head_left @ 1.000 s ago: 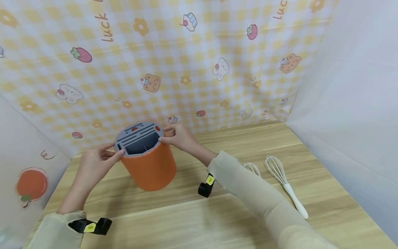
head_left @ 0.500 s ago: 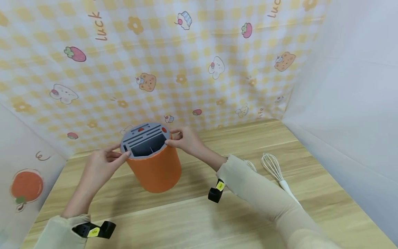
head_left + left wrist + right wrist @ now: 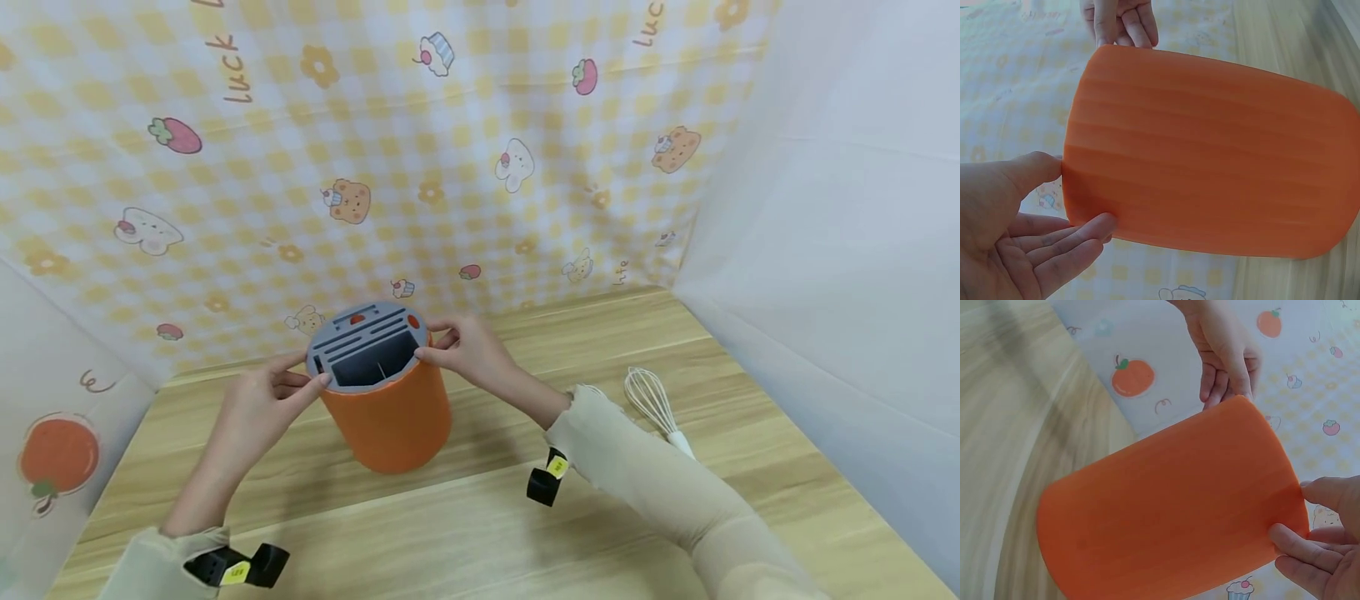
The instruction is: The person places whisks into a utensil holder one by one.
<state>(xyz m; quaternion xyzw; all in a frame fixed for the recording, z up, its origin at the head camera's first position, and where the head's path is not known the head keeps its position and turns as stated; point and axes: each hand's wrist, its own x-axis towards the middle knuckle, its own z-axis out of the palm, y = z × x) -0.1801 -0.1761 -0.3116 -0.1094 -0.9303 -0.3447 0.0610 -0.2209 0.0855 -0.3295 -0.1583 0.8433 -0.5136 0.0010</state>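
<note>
In the head view, an orange knife holder (image 3: 397,429) stands nearly upright at the left middle of the table, its grey slotted top (image 3: 347,339) facing up. An open dark compartment is at the front of that top. My left hand (image 3: 258,408) grips the rim from the left, thumb on the top edge. Across from it, my right hand (image 3: 476,354) pinches the right rim the same way. Both wrist views show the smooth orange wall (image 3: 1210,156) with fingertips pressed against its upper end. Whether its base touches the table cannot be told.
On the right of the wooden table (image 3: 420,542) lies a whisk (image 3: 651,400), its white handle partly behind my right sleeve (image 3: 645,467). A bit of pale wire shows beside that sleeve. A checked cloth (image 3: 420,150) hangs behind, with white cloth (image 3: 840,208) at the right.
Both hands have shifted the knife holder to the right, still gripping its rim. The right sleeve now covers more of the whisks. The head view has turned slightly.
</note>
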